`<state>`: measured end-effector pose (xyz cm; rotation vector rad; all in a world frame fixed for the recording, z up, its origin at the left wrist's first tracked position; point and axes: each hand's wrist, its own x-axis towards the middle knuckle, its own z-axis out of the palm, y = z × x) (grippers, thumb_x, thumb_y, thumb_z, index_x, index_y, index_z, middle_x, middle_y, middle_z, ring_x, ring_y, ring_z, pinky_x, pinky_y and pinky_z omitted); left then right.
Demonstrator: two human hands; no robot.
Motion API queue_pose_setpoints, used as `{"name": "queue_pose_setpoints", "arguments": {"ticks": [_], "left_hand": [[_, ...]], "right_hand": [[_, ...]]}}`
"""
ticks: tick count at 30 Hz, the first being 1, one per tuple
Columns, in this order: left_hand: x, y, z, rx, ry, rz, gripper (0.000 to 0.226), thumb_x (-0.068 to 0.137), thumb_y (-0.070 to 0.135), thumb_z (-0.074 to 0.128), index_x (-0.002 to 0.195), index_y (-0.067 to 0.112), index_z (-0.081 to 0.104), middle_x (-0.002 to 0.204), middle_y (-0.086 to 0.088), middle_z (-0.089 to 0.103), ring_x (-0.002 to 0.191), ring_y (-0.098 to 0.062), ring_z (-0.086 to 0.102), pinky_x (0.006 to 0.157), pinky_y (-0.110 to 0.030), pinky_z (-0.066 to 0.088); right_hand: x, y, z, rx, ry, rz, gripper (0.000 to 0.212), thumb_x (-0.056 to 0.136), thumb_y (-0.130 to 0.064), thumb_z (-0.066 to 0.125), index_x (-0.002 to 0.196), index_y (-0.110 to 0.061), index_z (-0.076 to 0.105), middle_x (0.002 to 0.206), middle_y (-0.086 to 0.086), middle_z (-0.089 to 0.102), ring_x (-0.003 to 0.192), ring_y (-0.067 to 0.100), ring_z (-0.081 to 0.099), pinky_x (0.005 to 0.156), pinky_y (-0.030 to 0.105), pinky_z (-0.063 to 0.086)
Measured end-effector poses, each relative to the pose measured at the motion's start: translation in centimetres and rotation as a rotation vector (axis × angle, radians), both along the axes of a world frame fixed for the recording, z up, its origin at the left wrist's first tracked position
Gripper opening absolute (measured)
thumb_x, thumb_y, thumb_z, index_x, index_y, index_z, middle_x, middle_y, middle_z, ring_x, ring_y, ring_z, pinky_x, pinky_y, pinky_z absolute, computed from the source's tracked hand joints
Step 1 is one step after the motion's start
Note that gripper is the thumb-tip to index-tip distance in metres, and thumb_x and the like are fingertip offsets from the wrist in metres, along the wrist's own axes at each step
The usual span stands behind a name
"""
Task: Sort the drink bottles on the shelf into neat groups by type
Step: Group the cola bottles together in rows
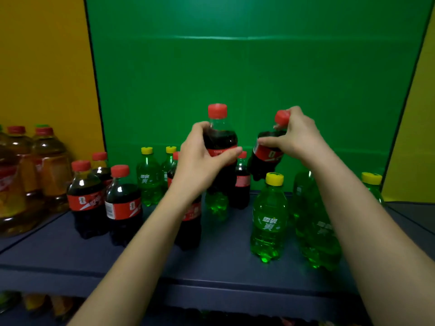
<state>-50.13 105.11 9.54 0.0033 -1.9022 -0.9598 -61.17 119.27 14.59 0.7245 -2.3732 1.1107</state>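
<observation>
1 shelf (223,271) is overhung by the upright cola bottle (221,137), gripped by the left hand (200,158), and the tilted cola bottle (266,158), pinched near its neck by the right hand (299,135); green bottles (268,222) beneath could be toppled by a slip.

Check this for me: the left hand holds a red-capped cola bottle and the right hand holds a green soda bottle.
Wrong on the right hand: the head view shows it gripping a second red-capped cola bottle, tilted, not a green soda bottle. The left hand does hold a red-capped cola bottle.
</observation>
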Motion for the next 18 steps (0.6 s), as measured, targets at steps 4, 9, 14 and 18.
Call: {"name": "queue_pose_setpoints", "arguments": {"ticks": [4, 9, 14, 18], "left_hand": [[2.4, -2.3, 2.5, 0.024, 0.002, 0.035, 0.053, 0.073, 0.027, 0.076, 0.114, 0.01, 0.047, 0.103, 0.002, 0.059, 0.097, -0.012, 0.057, 0.088, -0.023, 0.046], [3.8, -5.8, 4.2, 0.036, -0.012, 0.023, 0.052, 0.075, 0.03, 0.074, 0.114, 0.009, 0.047, 0.099, 0.007, 0.056, 0.092, -0.004, 0.056, 0.086, -0.021, 0.047], [3.6, -8.7, 5.7, 0.052, 0.004, -0.009, 0.049, 0.075, 0.028, 0.074, 0.112, 0.009, 0.048, 0.1, 0.006, 0.056, 0.09, -0.003, 0.055, 0.081, -0.017, 0.046], [3.5, -11.3, 6.9, 0.042, -0.029, -0.028, 0.051, 0.075, 0.025, 0.075, 0.114, 0.007, 0.048, 0.107, -0.001, 0.057, 0.094, -0.009, 0.056, 0.082, -0.018, 0.046]], "right_hand": [[1.7, -1.5, 1.3, -0.063, 0.089, 0.141, 0.069, 0.068, -0.035, 0.079, 0.121, -0.008, 0.043, 0.123, 0.009, 0.055, 0.112, 0.027, 0.051, 0.097, 0.04, 0.043], [3.5, -4.4, 1.7, -0.079, 0.118, 0.258, 0.067, 0.069, -0.037, 0.078, 0.119, -0.009, 0.043, 0.123, 0.007, 0.055, 0.112, 0.025, 0.051, 0.098, 0.041, 0.041], [4.1, -7.1, 0.8, -0.066, 0.097, 0.251, 0.067, 0.068, -0.036, 0.079, 0.118, -0.009, 0.043, 0.121, 0.007, 0.054, 0.109, 0.028, 0.051, 0.09, 0.049, 0.047], [4.1, -8.5, 0.1, -0.036, 0.07, 0.205, 0.067, 0.067, -0.038, 0.08, 0.116, -0.01, 0.044, 0.12, 0.007, 0.055, 0.105, 0.029, 0.053, 0.085, 0.049, 0.05]]}}
